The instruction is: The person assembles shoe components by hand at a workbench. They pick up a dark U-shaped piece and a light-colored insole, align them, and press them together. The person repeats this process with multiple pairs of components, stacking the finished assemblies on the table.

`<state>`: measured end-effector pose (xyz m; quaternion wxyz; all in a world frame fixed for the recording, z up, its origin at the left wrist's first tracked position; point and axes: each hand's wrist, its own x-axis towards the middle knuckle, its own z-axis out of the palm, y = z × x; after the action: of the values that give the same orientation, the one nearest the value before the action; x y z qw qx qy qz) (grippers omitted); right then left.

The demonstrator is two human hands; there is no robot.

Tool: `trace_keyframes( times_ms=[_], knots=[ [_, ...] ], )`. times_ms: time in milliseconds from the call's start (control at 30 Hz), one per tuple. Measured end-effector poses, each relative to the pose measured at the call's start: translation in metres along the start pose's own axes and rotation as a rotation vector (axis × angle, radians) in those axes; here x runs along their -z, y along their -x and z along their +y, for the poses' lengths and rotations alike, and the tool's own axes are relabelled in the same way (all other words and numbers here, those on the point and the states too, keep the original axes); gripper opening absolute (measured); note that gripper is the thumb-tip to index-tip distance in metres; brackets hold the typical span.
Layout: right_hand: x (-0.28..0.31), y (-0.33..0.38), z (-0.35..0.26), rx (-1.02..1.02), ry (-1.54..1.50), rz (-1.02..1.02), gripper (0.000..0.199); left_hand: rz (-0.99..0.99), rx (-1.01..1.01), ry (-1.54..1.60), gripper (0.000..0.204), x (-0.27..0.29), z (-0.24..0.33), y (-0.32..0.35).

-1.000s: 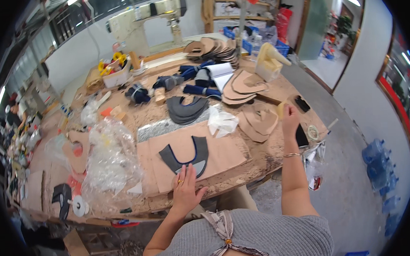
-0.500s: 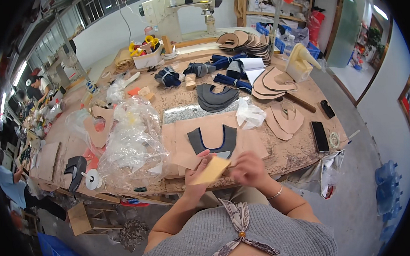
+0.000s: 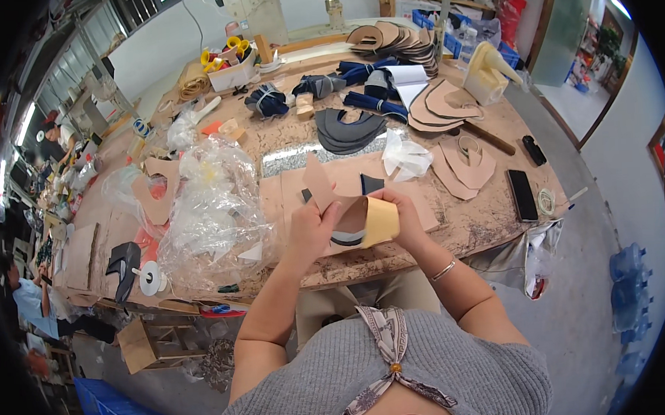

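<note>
In front of me a flexible tan strip [image 3: 319, 183] curves between both hands, with a yellow face [image 3: 381, 223] turned outward at its right end. My left hand [image 3: 311, 228] is closed on the tan part, thumb on top. My right hand [image 3: 401, 213] grips the yellow end from behind, so some of its fingers are hidden. Beneath them lies a dark grey U-shaped piece with blue edging [image 3: 372, 183], mostly covered by the strip and hands. It rests on a flat tan sheet [image 3: 276, 199].
Crumpled clear plastic [image 3: 218, 212] lies left. Grey curved pieces [image 3: 348, 136] and tied dark bundles [image 3: 376, 105] sit farther back. To the right are tan cut pieces [image 3: 468, 168], a hammer [image 3: 490, 138], a phone [image 3: 523, 195] and a yellowish plastic bottle [image 3: 485, 78].
The yellow piece was blurred in my left hand; now the strip is bent between both hands. My hands have moved up over the grey U-shaped piece, and my right hand has taken hold.
</note>
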<state>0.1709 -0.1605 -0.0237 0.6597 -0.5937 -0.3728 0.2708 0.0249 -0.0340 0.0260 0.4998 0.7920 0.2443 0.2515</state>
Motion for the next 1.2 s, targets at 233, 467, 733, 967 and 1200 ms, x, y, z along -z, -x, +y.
trace_keyframes(
  times_ms=[233,467,733,967,1200],
  knots=[
    [0.009,-0.017,0.012,-0.193,0.003,0.011,0.022,-0.066,0.117,-0.079,0.025,0.016,-0.05,-0.013],
    [0.003,-0.011,0.031,-0.048,0.242,0.072,0.035,-0.015,0.203,0.11,0.036,0.012,-0.059,-0.001],
    [0.006,-0.013,0.044,0.003,0.266,0.103,0.036,0.019,0.121,-0.048,0.032,0.006,-0.069,0.0],
    [0.005,-0.011,0.037,-0.014,0.293,0.108,0.035,0.007,0.136,-0.133,0.034,0.006,-0.061,0.001],
    [-0.002,-0.005,0.018,0.041,0.599,0.079,0.034,-0.005,0.074,-0.313,0.041,0.005,-0.061,-0.003]
  ],
)
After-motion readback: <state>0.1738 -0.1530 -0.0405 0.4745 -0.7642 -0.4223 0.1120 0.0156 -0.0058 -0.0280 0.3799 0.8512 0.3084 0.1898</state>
